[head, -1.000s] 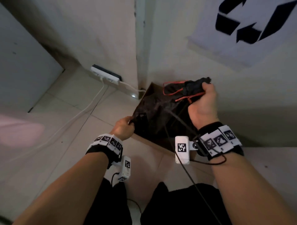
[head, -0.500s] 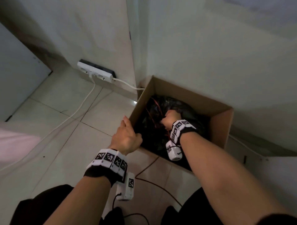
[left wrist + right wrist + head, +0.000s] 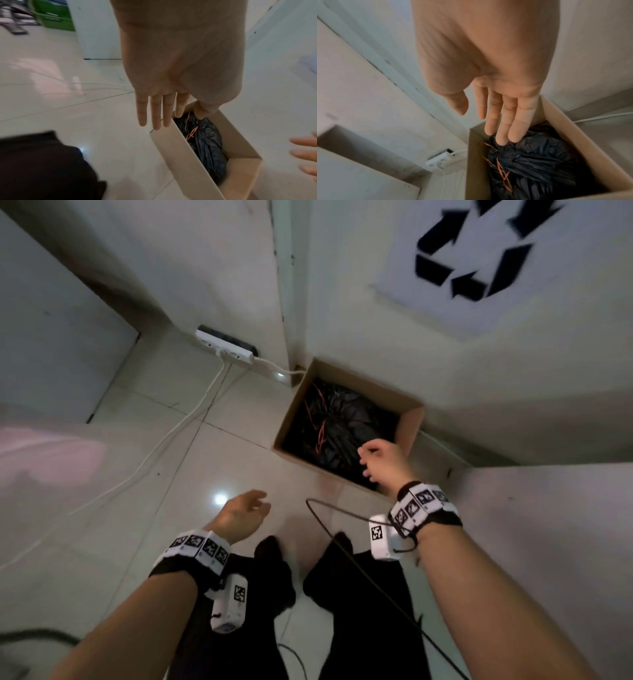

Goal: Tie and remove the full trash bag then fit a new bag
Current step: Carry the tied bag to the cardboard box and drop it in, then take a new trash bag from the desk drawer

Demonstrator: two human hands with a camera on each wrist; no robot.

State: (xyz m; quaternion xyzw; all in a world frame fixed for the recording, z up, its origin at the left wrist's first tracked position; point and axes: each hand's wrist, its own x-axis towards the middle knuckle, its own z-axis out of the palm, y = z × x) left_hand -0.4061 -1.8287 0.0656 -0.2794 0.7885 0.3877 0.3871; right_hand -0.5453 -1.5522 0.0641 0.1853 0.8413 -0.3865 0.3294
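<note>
- Two bare hands are in view, each wrist wearing a black band with white coded markers; neither hand holds anything.
- Left hand [image 3: 244,513]: fingers [image 3: 155,112] straight and close together, palm empty, held above the pale tiled floor [image 3: 191,460] short of the box's near left corner. No contact with the box is visible.
- Right hand [image 3: 385,461]: fingers [image 3: 503,121] extended and relaxed, thumb apart, positioned over the near right part of the box opening. In the right wrist view the fingertips lie just above the bag; whether they touch it cannot be told.
- Open brown cardboard box [image 3: 409,424]: stands on the floor, its back side against the white wall, beside a wall corner.
- Black plastic trash bag [image 3: 346,426]: sits inside the box, filling most of it. Its neck is gathered and crumpled.
- Thin orange drawstring [image 3: 502,174]: lies in loose loops on the bag's gathered top, toward the left side of the box. Whether a knot is finished cannot be told.
- White power strip [image 3: 226,349]: on the floor against the wall, left of the box, with white cables running across the tiles.
- Printed black recycling symbol on a white sheet [image 3: 469,258]: on the wall above the box, blurred.
- Thin black cable [image 3: 337,539]: runs from the right wrist unit across the floor.
</note>
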